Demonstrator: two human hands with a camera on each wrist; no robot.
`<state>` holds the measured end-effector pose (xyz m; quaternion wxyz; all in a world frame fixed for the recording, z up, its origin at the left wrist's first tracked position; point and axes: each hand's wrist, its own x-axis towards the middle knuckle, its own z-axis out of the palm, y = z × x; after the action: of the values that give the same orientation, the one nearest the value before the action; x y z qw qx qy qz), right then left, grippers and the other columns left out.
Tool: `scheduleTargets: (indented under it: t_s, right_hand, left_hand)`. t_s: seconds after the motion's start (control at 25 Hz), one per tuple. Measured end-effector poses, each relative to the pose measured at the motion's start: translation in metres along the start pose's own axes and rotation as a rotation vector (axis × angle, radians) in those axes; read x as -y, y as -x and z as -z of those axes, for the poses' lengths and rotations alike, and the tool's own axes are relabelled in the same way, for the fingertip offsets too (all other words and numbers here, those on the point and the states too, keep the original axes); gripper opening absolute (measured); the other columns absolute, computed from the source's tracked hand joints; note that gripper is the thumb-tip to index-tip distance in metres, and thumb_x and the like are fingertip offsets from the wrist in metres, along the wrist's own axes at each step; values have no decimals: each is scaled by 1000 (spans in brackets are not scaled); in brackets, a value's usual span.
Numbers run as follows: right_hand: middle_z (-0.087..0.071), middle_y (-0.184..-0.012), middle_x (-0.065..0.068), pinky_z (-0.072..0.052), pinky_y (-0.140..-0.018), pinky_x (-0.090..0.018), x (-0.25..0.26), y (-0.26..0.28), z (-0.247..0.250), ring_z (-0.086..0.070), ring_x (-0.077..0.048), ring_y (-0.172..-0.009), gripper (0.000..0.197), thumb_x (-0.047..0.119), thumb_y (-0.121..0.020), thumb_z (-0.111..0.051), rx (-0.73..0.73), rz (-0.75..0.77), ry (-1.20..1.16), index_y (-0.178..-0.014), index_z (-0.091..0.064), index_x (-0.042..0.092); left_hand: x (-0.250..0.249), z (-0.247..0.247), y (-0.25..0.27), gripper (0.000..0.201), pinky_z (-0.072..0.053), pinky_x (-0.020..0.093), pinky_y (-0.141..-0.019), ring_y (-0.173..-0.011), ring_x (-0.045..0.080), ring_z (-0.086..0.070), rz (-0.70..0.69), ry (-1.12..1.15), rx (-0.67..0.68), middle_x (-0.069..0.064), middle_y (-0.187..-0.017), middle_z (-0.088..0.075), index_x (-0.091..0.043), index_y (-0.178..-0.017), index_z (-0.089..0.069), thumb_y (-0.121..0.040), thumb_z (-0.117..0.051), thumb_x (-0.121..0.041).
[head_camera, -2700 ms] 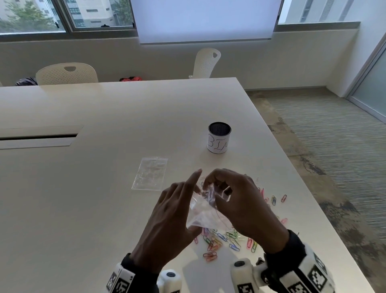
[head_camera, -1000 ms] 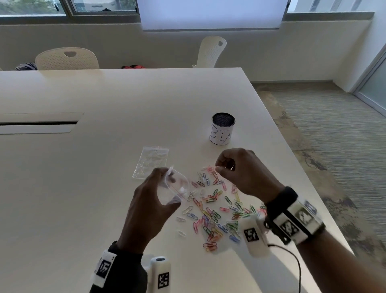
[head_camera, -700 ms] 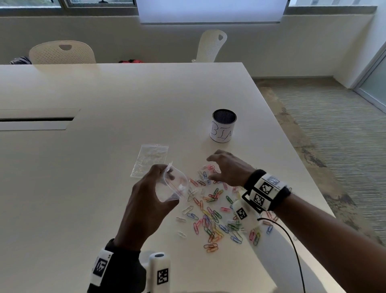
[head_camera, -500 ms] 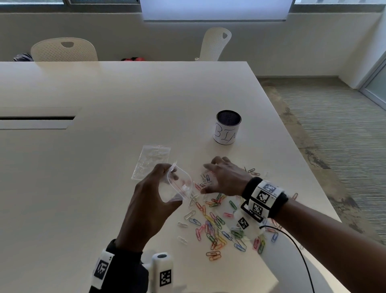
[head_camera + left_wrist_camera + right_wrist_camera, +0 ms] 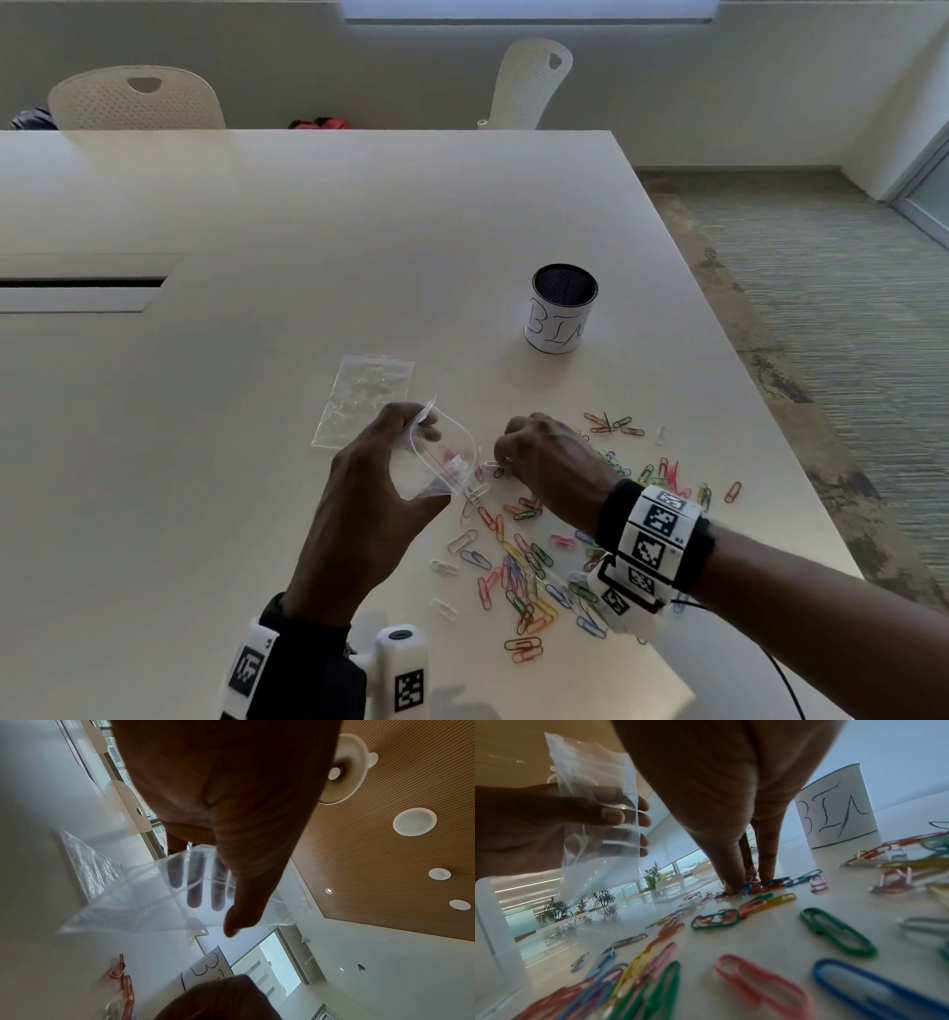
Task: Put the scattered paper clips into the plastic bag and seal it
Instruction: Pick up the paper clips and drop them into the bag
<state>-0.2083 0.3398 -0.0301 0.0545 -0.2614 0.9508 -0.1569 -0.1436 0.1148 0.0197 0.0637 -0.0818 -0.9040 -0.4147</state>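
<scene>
The left hand (image 5: 377,493) held the clear plastic bag (image 5: 439,465) above the counter (image 5: 257,231), its grip closed round the bag: the thumb (image 5: 244,898) lay on the near side and the fingers (image 5: 194,882) showed through the plastic behind it. The bag's mouth stood open, turned toward the right hand (image 5: 552,462). Something small and reddish showed inside the bag, too blurred to tell more.

The right hand was down at the near left edge of the heap of paper clips (image 5: 534,570), which lay scattered in many colours over the counter between the two wrists and out to the right. Its fingertips (image 5: 734,884) were drawn together on the counter, pinching at a few clips (image 5: 752,882); whether any had left the surface could not be told.

A second, flat plastic bag (image 5: 364,398) lay on the counter just beyond the left hand. A round cup (image 5: 562,311) marked "BIN" stood upright farther back, well apart from the clips.
</scene>
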Motion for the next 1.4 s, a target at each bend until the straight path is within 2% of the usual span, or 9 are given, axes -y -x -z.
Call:
scheduleTargets:
  t_s: [0.16, 0.28, 0.44, 0.6, 0.84, 0.96, 1.04, 1.28, 1.4]
  right_hand:
    - [-73, -95, -7, -61, -68, -25, -6, -8, 4, -69, -16, -75, 17, 3, -101, -61, -8, -27, -78, -98, -77, 9]
    - [-78, -94, -7, -59, -68, -15, -14, -10, 16, -73, -13, -74, 10, 8, -96, -70, -59, -112, -213, -99, -79, 8]
    - [-80, -83, -7, -60, -74, -21, -9, -2, 57, -78, -20, -77, 9, 6, -87, -80, -94, -311, -698, -96, -80, 5]
    - [-80, -90, -18, -64, -81, -26, 30, 17, 107, -76, -23, -80, 14, -1, -87, -77, -103, -188, -1067, -101, -76, -5]
    - [-82, -92, 3, -66, -78, -37, 76, 19, 119, -78, -10, -83, 15, 18, -89, -80, -87, -16, -582, -104, -82, 22]
    - [-82, -102, 4, -64, -81, -27, 82, 14, 117, -77, 1, -88, 20, 15, -90, -79, -35, 32, -522, -109, -81, 21]
    - [-83, -98, 4, -63, -79, -27, 86, 13, 122, -77, -1, -86, 16, 13, -91, -78, -27, 52, -495, -106, -82, 19]
    - [-82, -88, 3, -65, -79, -26, 63, -13, 111, -78, -5, -77, 14, 9, -85, -83, -191, 14, -537, -97, -82, 16]
    - [-81, -99, 0, -64, -80, -28, 40, -37, 72, -76, -8, -83, 13, 14, -91, -78, -66, 32, -436, -104, -80, 14]
  left_hand:
    - [1, -1, 0, 55, -43, -1, -82, -102, -2, -67, -6, -2, 12, -20, -107, -70, -29, -116, -60, -73, -94, -23]
    - [3, -1, 0, 55, -44, 1, -83, -103, -1, -67, 4, 4, 6, -20, -107, -71, -30, -116, -60, -73, -94, -26]
    - [4, -3, 0, 54, -45, 4, -83, -103, 0, -68, 12, 10, -9, -19, -107, -71, -32, -116, -59, -75, -93, -26]
    - [3, -8, -1, 53, -49, 12, -85, -102, 4, -69, 12, 18, -11, -18, -109, -71, -31, -117, -59, -75, -91, -26]
    - [-5, -11, -1, 53, -53, 9, -78, -97, -6, -67, -6, 33, -6, -22, -102, -71, -35, -115, -57, -75, -91, -35]
    - [-8, -9, 1, 55, -50, 4, -71, -92, -12, -65, 0, 40, -5, -29, -93, -65, -41, -111, -52, -74, -92, -31]
    - [-7, -9, 2, 54, -48, 1, -71, -94, -14, -64, -10, 51, -10, -31, -92, -64, -40, -109, -51, -75, -92, -31]
    - [2, 5, 9, 49, -47, -2, -78, -97, 1, -72, 20, 65, -73, -18, -105, -74, -30, -114, -61, -75, -92, -27]
    - [2, 21, 14, 45, -45, -1, -77, -94, -2, -71, 46, 103, -146, -17, -99, -74, -31, -111, -62, -75, -89, -31]
